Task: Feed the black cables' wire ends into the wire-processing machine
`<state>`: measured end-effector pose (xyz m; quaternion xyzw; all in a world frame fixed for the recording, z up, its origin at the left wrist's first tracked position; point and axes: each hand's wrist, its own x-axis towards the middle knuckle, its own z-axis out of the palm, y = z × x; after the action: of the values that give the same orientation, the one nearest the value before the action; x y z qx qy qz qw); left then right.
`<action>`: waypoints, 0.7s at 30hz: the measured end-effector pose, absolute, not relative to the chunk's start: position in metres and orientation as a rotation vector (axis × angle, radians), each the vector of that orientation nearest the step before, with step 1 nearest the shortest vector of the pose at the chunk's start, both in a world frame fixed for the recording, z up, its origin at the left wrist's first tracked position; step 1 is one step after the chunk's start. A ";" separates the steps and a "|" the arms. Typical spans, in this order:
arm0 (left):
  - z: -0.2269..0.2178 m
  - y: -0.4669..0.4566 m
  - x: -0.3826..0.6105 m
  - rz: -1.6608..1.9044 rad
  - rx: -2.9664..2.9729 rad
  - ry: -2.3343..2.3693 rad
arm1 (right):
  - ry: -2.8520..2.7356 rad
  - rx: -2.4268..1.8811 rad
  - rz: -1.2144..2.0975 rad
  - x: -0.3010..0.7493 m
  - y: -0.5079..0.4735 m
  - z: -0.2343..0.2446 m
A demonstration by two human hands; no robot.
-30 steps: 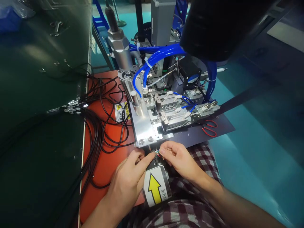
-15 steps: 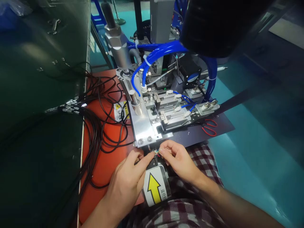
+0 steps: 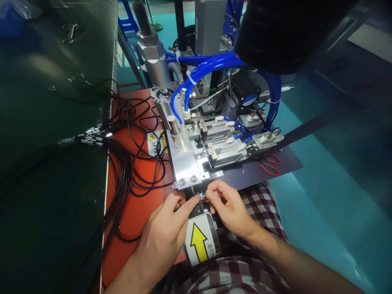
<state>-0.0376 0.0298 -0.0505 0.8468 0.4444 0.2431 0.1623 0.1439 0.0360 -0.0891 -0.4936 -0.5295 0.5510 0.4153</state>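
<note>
- Label [image 3: 199, 241], yellow arrow on white, wrapped a rounded housing [image 3: 215, 229]; arrow pointed away from the person; Chinese characters at its right side, "运行" legible, rest cut off by the curve.
- Left hand [image 3: 168, 220]: thumb and finger narrow, touching wires' left end; firm grip or mere contact, couldn't tell.
- Right hand [image 3: 231, 210]: thumb and finger pinched on wires' right end.
- Coloured wires [image 3: 203, 197]: between both sets of fingertips, just off silver plate's [image 3: 185, 169] near edge; long axis roughly crosswise; neither hand clearly nearer.
- Red-handled scissors [image 3: 270, 165]: by worktop's [image 3: 130, 257] front edge, towards right corner.
- Black cables [image 3: 122, 175]: coiled across worktop's left edge.
- Warning sticker [image 3: 152, 148]: yellow and white, with triangle, left of silver plate; small print unreadable. No brand made out.
</note>
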 end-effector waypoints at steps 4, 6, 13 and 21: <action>-0.052 0.028 -0.038 0.702 2.397 1.289 | -1.347 -1.245 1.395 0.144 0.036 -0.089; -0.053 0.028 -0.038 0.706 2.381 1.301 | -1.346 -1.249 1.411 0.144 0.036 -0.088; -0.056 0.026 -0.039 0.705 2.366 1.302 | -1.248 -1.268 1.545 0.145 0.037 -0.080; -0.058 0.024 -0.040 0.660 2.387 1.306 | -1.111 -1.339 1.713 0.143 0.041 -0.067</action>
<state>-0.0403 0.0237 -0.0582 0.8401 0.4595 0.2324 0.1703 0.1426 0.0410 -0.0671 -0.5152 -0.4275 0.6589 0.3430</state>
